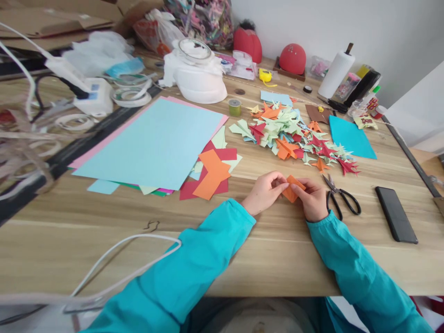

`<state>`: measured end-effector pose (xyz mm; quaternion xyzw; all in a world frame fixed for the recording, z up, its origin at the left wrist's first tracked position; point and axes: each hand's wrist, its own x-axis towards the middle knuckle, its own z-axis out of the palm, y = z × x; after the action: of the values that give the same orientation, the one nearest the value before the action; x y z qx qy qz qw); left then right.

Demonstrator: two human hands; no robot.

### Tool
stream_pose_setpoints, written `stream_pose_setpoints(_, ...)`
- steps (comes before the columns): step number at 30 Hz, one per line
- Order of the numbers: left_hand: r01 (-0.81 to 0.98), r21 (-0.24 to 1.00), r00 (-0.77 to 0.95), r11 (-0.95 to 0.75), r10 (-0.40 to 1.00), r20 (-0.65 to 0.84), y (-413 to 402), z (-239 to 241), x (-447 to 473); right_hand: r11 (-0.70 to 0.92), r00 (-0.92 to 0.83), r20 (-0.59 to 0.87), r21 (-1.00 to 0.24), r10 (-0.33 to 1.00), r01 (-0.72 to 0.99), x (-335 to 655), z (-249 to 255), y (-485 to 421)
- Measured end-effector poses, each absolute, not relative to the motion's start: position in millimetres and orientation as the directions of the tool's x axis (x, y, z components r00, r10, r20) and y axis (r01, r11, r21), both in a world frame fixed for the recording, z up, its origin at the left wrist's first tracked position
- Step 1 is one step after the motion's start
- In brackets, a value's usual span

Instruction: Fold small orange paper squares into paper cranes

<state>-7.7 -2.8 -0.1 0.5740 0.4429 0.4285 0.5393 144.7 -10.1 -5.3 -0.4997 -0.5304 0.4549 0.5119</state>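
My left hand [264,192] and my right hand [313,200] meet over the wooden table [104,231] and pinch a small folded orange paper piece [292,188] between their fingertips. Both hands are closed on it from opposite sides. Both arms wear teal sleeves. Just beyond my hands lies a heap of folded paper shapes [294,136] in orange, red, green and blue. To the left rests a stack of small orange and red paper squares [212,173].
Black-handled scissors [342,198] lie right of my right hand, with a black phone [396,213] further right. Large light-blue and pink sheets [152,141] cover the left middle. A blue sheet [350,136], a paper towel roll [336,74], a white bowl [196,76] and tape rolls [132,96] stand behind.
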Motion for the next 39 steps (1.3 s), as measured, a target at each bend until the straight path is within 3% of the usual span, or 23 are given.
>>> stream_pose_setpoints(12,0.061,0.996,0.339,0.065,0.937,-0.082,1.8,7.6,-13.1,0.088,0.053,0.090,-0.995,0.994,0.040,146.7,-12.9,-10.0)
stream_pose_setpoints(32,0.034,0.998,0.289,0.057,0.955,-0.064,1.5,5.1,-13.1,0.065,-0.007,0.064,-0.995,0.998,0.072,147.4,-10.5,-7.6)
stream_pose_setpoints(39,-0.141,0.984,0.220,0.112,0.972,-0.079,0.6,9.2,-10.8,0.070,-0.011,0.070,-0.997,0.998,0.041,146.8,-8.0,-7.9)
